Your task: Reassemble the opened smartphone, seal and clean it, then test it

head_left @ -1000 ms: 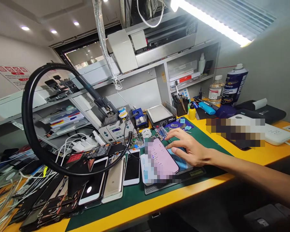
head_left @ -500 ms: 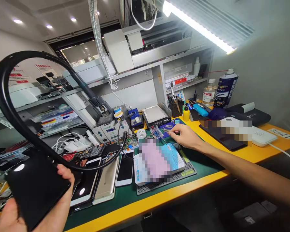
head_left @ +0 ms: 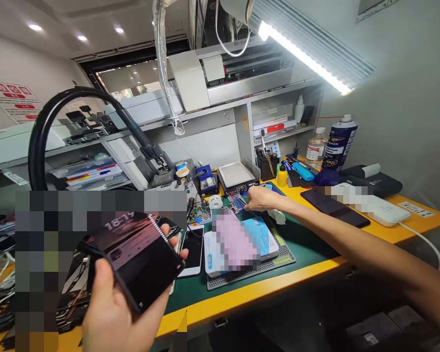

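Head view: left hand [head_left: 113, 313] held a lit phone [head_left: 143, 259]; right hand [head_left: 262, 199] reached over worktop [head_left: 388, 234], fingers bunched, contents unclear; pink phone [head_left: 236, 239] lay atop box [head_left: 267, 238]

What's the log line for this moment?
left hand: holding lit phone | right hand: near gray-topped device, grip unclear | blurred pink item: on boxes
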The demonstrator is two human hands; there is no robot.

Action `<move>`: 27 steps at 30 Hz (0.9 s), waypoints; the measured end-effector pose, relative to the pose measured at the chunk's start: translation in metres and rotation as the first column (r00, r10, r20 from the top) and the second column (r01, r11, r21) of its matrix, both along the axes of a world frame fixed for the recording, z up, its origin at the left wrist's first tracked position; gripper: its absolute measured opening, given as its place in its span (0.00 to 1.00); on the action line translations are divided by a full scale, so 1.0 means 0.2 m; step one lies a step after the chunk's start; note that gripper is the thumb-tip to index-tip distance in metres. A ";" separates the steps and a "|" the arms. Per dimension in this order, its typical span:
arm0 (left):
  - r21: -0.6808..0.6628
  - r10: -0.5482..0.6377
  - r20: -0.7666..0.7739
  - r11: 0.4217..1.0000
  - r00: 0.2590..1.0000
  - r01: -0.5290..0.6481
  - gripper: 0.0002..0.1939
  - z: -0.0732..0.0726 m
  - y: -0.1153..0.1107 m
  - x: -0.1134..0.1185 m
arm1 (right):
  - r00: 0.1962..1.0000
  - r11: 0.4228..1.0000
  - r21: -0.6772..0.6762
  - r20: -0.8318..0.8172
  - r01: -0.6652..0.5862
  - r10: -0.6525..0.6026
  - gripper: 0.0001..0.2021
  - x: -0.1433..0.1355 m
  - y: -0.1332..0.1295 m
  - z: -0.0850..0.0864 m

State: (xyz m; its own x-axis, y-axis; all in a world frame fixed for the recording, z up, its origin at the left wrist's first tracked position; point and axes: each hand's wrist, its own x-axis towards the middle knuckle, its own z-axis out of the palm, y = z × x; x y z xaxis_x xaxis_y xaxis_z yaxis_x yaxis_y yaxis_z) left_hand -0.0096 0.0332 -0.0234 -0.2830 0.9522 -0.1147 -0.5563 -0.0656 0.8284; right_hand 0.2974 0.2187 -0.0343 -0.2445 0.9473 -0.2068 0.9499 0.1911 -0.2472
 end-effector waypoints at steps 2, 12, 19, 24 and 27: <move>0.067 -0.136 0.030 0.989 0.990 0.133 0.28 0.08 0.08 0.13 | 0.999 1.000 -0.007 0.039 -0.021 0.021 0.17 0.04 0.01 0.00; 0.177 -0.687 -0.007 0.715 0.727 0.677 0.28 0.06 0.49 0.30 | 0.989 0.997 0.065 0.142 -0.047 0.037 0.16 0.18 -0.02 -0.08; 0.212 -0.677 -0.052 0.711 0.734 0.671 0.30 0.00 0.53 0.35 | 0.999 0.943 0.332 -0.040 0.017 -0.004 0.16 0.17 -0.10 -0.02; 0.215 -0.648 -0.136 0.719 0.750 0.661 0.32 -0.05 0.50 0.33 | 0.956 0.856 0.507 -0.288 0.102 0.057 0.16 0.08 -0.18 0.00; 0.209 -0.638 -0.178 0.720 0.749 0.662 0.38 -0.08 0.50 0.33 | 0.914 0.827 0.550 -0.385 0.114 0.129 0.14 0.03 -0.20 -0.04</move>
State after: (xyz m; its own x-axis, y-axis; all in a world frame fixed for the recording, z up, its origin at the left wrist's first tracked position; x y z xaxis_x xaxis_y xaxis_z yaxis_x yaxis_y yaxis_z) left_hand 0.0564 0.1324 -0.0386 0.4190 0.8973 0.1391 -0.4647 0.0802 0.8818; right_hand 0.3039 0.1778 -0.0417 -0.1956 0.8652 0.4618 0.7939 0.4161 -0.4434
